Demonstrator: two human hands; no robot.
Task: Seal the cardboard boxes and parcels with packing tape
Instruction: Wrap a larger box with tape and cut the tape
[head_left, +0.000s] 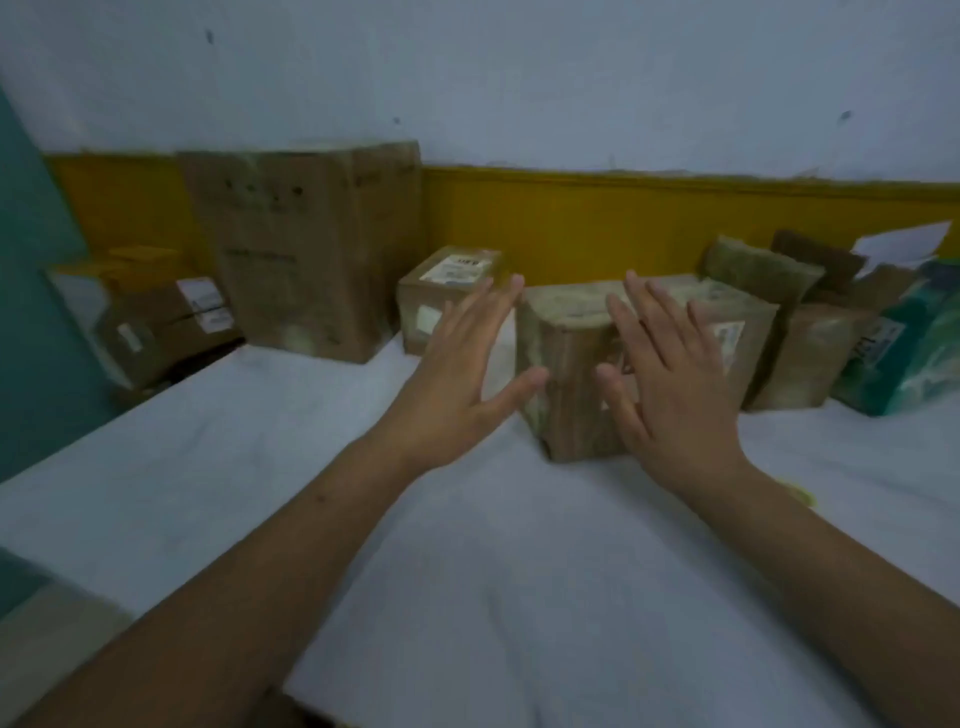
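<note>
Here, both hands are hanging spread and empty, fingers straight, gripping nothing. The left hand (467, 374) and the right hand (670, 384) are facing each other, with the brown parcel (569, 364) standing between their palms. The left thumb is lying just beside the parcel's near corner and the right palm is covering part of its other face. Whether either is actually touching is lost in the blur. Under both wrists a white sheet (467, 571) is lying over what looks like a soft surface, and the parcel is resting on it.

Judging by its look, the parcel is boxy and fairly stiff at the edges but wrapped in something glossy, so it is probably going to feel slick. Flat palms pressing on the two opposite side faces, low down, look like the safest hold, leaving the top free for taping. It appears compact and likely light, though the soft sheet may be letting it tip.

Beyond the left fingertips a small labelled box (447, 291) is sitting, and further out on that side a tall carton (311, 249) is standing. Past the right hand more wrapped parcels (753, 332) are leaning together, then a teal packet (914, 343). No packing tape is showing anywhere.
</note>
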